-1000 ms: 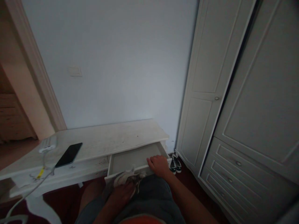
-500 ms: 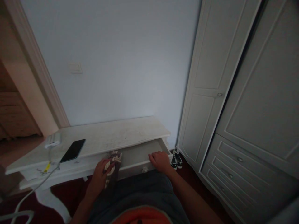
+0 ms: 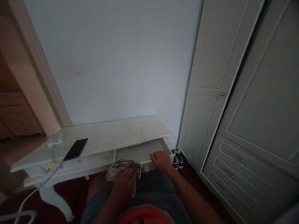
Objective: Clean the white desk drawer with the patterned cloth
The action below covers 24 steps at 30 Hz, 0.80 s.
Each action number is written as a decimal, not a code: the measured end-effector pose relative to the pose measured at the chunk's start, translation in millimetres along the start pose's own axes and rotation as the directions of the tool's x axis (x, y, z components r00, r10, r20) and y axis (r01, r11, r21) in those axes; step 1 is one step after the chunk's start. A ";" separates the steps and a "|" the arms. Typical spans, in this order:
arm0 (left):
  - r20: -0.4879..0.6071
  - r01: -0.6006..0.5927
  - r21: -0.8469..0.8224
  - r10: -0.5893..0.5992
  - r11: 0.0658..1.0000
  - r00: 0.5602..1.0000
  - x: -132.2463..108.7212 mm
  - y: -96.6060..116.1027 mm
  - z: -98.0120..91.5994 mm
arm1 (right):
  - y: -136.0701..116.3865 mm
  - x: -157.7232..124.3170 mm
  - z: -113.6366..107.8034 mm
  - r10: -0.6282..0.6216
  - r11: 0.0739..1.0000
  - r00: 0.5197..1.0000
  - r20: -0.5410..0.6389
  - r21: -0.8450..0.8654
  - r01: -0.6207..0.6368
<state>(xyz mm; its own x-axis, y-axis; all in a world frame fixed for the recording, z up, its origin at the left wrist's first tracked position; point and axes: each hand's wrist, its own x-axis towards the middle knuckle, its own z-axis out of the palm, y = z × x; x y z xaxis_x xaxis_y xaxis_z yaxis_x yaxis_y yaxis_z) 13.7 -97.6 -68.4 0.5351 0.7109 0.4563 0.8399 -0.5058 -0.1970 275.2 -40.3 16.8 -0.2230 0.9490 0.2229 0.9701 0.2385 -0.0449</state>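
My left hand [image 3: 125,183] is closed on a soft brown-and-cream patterned cloth item [image 3: 122,165], whose exact kind I cannot make out. It has a pale rounded part at its left and a pale strip hanging at the right. The hand holds it over the front edge of the pulled-out drawer [image 3: 140,151], near the drawer's left end. At the right end, my right hand [image 3: 161,160] has its fingers curled over the top of the drawer front. A knob on that front is partly hidden behind the cloth.
The drawer belongs to a white table [image 3: 116,129] against the wall. On its left lie a dark phone [image 3: 76,150] and a white power strip [image 3: 55,139] with a trailing cable. Dark shoes [image 3: 178,160] stand on the floor beside a tall wardrobe [image 3: 205,102].
My left hand has moved right with the cloth item, which has turned from upright to lying more sideways across the drawer front. My right hand stays on the drawer.
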 end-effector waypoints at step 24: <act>0.307 0.072 -0.141 -0.026 0.987 0.951 -22.6 -6.6 14.2 | 4.2 -0.2 6.1 -0.022 1.000 1.000 -0.011 0.020 0.022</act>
<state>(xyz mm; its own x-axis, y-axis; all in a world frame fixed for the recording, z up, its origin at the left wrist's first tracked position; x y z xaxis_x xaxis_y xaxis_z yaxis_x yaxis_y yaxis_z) -2.7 -103.3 -89.7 0.5156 0.8392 0.1729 0.8550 -0.5171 -0.0398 278.8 -38.2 10.6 -0.2428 0.9414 0.2342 0.9629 0.2632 -0.0598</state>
